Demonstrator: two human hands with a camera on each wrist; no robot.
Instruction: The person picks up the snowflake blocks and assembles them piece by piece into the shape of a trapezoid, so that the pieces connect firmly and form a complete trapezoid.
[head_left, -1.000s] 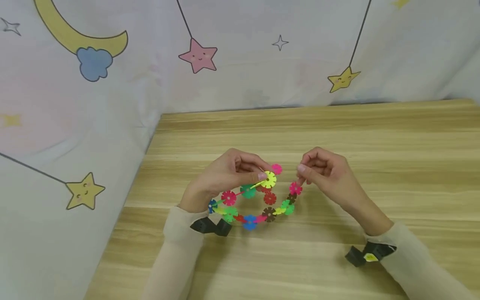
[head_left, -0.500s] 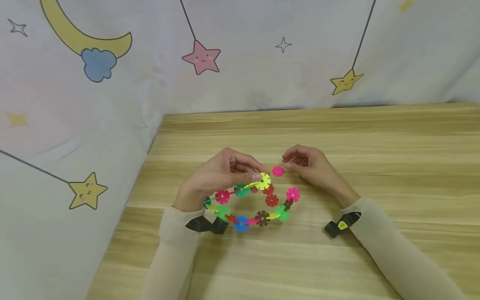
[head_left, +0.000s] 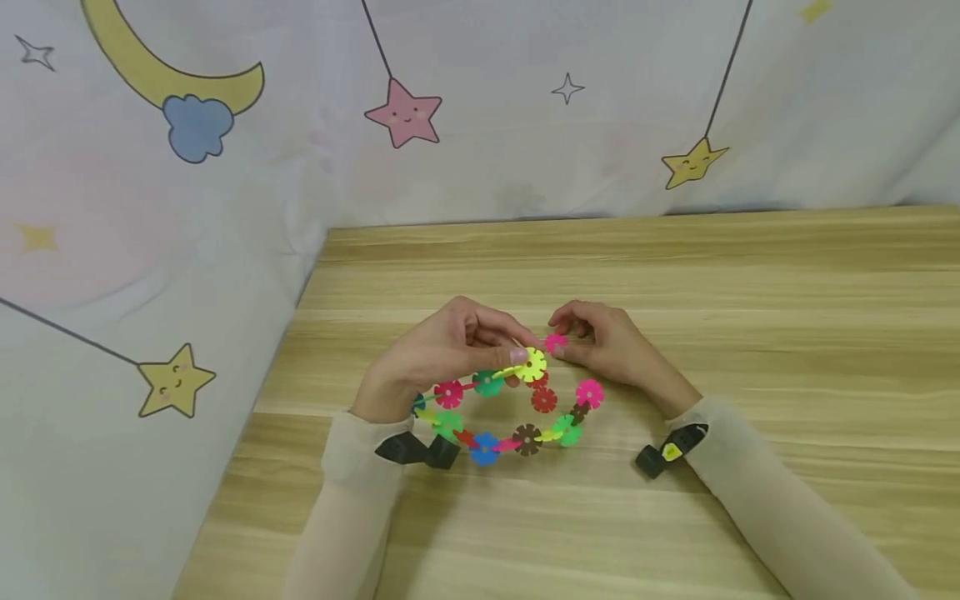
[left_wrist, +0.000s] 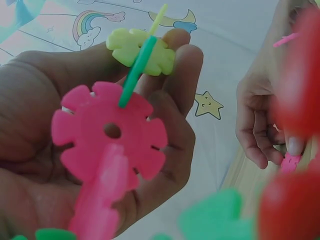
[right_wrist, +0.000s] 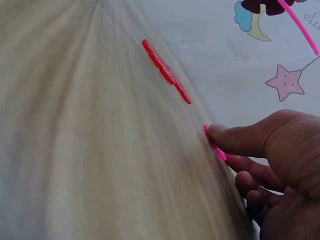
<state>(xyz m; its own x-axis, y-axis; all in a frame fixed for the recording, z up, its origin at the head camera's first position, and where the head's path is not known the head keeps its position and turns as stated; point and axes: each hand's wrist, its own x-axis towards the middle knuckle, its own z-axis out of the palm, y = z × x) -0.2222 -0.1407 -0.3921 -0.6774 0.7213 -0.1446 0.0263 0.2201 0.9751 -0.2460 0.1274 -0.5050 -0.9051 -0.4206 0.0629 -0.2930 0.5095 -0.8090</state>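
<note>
In the head view my left hand (head_left: 446,346) grips one end of a curved chain of interlocking snowflake discs, its thumb against a yellow disc (head_left: 532,365). Blue, brown, green, red and pink discs make up the rest, and the chain's free end is a pink disc (head_left: 589,394). Close up in the left wrist view, another pink chain disc (left_wrist: 90,132) hangs before the palm. My right hand (head_left: 607,343) is at a loose pink disc (right_wrist: 220,152) on the table; its thumb lies on the disc and its index finger meets the edge.
Two red discs (right_wrist: 162,67) lie flat on the wooden table (head_left: 750,333), seen through the chain's loop in the head view. Behind the table hangs a pale cloth (head_left: 495,150) printed with stars and a moon. Each wrist carries a small black camera (head_left: 441,451).
My right hand has come away from the chain's pink end and moved left to the loose pink disc, its fingers closing there. My left hand keeps its grip, almost still.
</note>
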